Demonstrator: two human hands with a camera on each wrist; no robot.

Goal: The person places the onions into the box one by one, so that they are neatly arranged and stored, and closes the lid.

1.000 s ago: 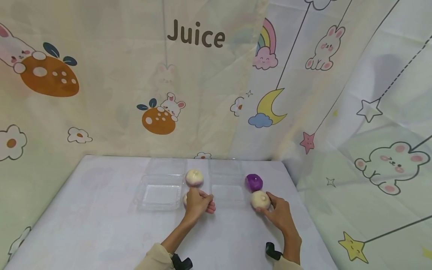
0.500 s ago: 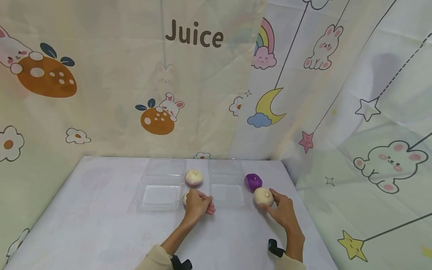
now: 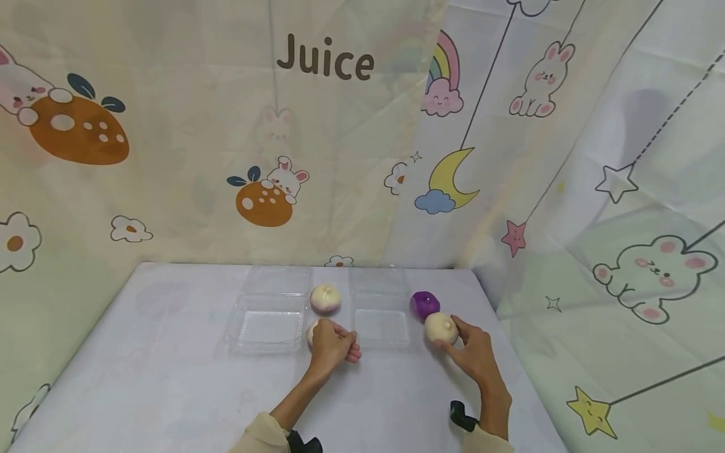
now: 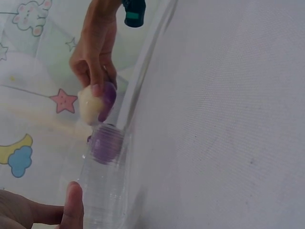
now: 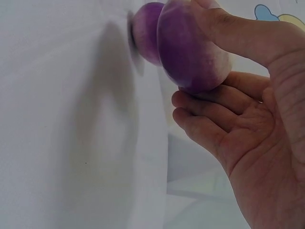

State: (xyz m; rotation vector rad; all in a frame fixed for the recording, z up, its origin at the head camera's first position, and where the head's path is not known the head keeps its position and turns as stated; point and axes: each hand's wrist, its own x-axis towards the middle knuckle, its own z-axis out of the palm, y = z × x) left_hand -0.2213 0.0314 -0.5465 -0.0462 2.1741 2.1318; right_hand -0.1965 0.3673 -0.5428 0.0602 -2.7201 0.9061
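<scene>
My right hand point(image 3: 476, 352) holds a round bulb point(image 3: 441, 329), cream-white with a small nub on top; in the right wrist view its underside point(image 5: 188, 62) is purple. Thumb and fingertips grip it from the side, and it overlaps a purple bulb point(image 3: 425, 306) just behind it. My left hand point(image 3: 333, 343) stays near the middle, fingers loosely curled, fingertips close to the left edge of the right-hand clear plastic container point(image 3: 381, 346). Behind that hand, a pale bulb point(image 3: 311, 333) is mostly hidden. In the left wrist view, the thumb point(image 4: 74, 205) sticks up beside the clear plastic.
Another white bulb point(image 3: 325, 299) sits farther back between the two clear containers. The left container point(image 3: 272, 346) lies with its lid open toward the back, as does the right one. A white cloth covers the table point(image 3: 187, 390); printed curtains point(image 3: 187, 207) rise behind and to the right.
My right hand has shifted slightly right and back with the bulb in its grip, and has nearly stopped over the last half second. The left hand has stayed in place.
</scene>
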